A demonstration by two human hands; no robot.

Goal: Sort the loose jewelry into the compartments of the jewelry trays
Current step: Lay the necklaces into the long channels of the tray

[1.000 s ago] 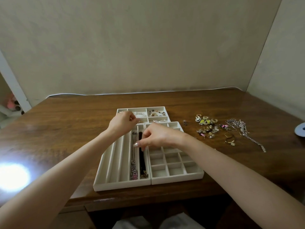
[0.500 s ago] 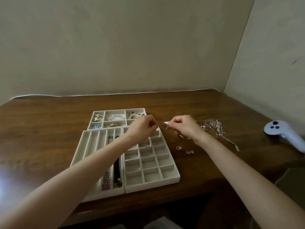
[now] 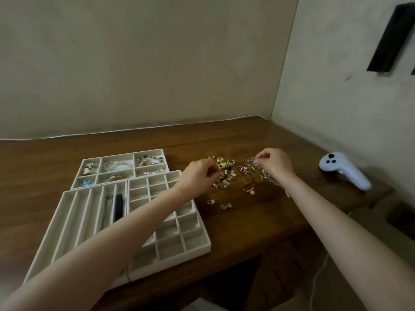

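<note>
Jewelry (image 3: 226, 173) sits heaped between the trays (image 3: 170, 261) and the desk's (image 3: 247, 223) right edge. Right hand (image 3: 275, 164) pinches a thin chain (image 3: 250, 162) at the heap's far side; left hand (image 3: 197, 178) curls beside it, contents I cannot tell. Best lift slowly, lest the chain snag neighbours.

We see cream trays (image 3: 170, 254) on a dark brown wood-grain counter (image 3: 247, 225), gold, pink and yellow jewelry (image 3: 231, 173), a white controller (image 3: 343, 170).
</note>
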